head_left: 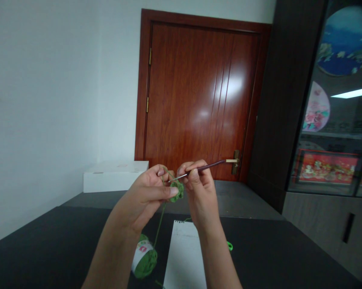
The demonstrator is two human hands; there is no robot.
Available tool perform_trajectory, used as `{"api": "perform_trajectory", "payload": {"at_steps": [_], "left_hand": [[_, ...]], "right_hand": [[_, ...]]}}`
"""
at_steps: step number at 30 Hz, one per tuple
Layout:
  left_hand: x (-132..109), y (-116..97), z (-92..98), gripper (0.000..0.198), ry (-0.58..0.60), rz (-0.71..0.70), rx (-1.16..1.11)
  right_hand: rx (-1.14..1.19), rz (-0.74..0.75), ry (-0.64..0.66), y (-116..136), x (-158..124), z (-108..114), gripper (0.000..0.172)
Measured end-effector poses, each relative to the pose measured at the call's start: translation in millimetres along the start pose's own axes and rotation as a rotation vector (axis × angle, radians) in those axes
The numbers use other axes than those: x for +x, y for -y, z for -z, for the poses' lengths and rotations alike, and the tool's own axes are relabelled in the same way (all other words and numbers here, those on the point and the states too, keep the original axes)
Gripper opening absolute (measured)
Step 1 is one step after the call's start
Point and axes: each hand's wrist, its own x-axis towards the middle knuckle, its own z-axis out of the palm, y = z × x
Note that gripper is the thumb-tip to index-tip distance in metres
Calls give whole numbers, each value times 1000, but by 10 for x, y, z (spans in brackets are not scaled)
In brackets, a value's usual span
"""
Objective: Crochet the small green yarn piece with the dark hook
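My left hand [149, 196] is raised in front of me, its thumb and fingers pinched on a small green crochet piece [177, 192]. A strand of green yarn [159, 224] runs over its fingers and down to a green yarn ball [144, 257] with a white label on the dark table [48, 245]. My right hand [199, 188] is closed on a thin crochet hook [203, 168], whose metal tip points left into the green piece.
A white notepad [185, 257] lies on the table under my right forearm, with a bit of bright green beside it. A white box [116, 176] sits by the left wall. Behind stand a red-brown wooden door [199, 92] and a dark glass-fronted cabinet [328, 120] at right.
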Motion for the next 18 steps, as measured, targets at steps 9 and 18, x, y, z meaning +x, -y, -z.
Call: {"api": "perform_trajectory", "payload": {"at_steps": [9, 18], "left_hand": [[-2, 3, 10, 39, -74, 5, 91], [-12, -29, 46, 32, -23, -34, 120]], "right_hand": [[-62, 70, -31, -39, -18, -1, 13], [-47, 52, -16, 24, 33, 133, 24]]}}
